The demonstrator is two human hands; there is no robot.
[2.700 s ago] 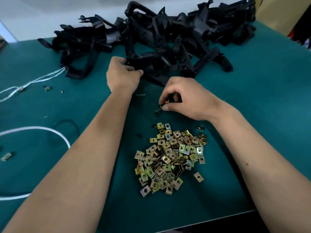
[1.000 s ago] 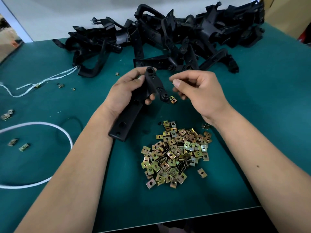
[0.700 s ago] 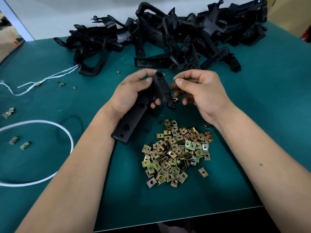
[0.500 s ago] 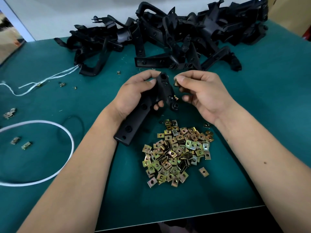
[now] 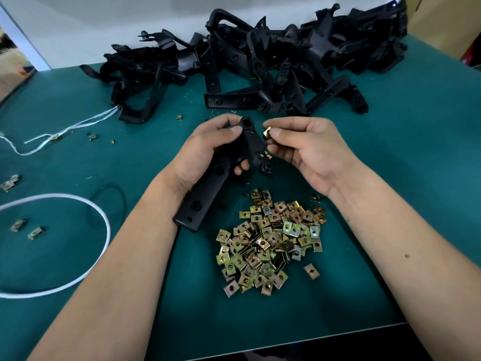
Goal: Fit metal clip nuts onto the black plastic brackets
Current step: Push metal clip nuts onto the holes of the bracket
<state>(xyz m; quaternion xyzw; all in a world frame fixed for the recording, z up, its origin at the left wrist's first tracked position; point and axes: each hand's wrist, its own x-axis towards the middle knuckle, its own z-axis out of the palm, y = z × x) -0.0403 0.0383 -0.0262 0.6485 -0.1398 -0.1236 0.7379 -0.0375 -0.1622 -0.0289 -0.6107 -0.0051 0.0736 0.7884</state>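
Observation:
My left hand point(image 5: 205, 152) grips a long black plastic bracket point(image 5: 208, 188), tilted so its lower end points toward me and its upper end rises between my hands. My right hand point(image 5: 307, 149) pinches a brass-coloured metal clip nut point(image 5: 267, 132) between thumb and forefinger, right beside the bracket's upper right edge. Whether the nut touches the bracket is unclear. A heap of several loose clip nuts point(image 5: 270, 241) lies on the green mat just below my hands.
A big pile of black brackets point(image 5: 260, 63) stretches across the back of the green table point(image 5: 416, 157). A white cord loop point(image 5: 86, 212) and white strings point(image 5: 65, 131) lie at the left, with stray clip nuts point(image 5: 26, 229) scattered around. The table's front edge runs near me.
My left hand pulled one bracket out of the pile and raised it. My right hand picked up a clip nut and brought it to the bracket's upper right edge.

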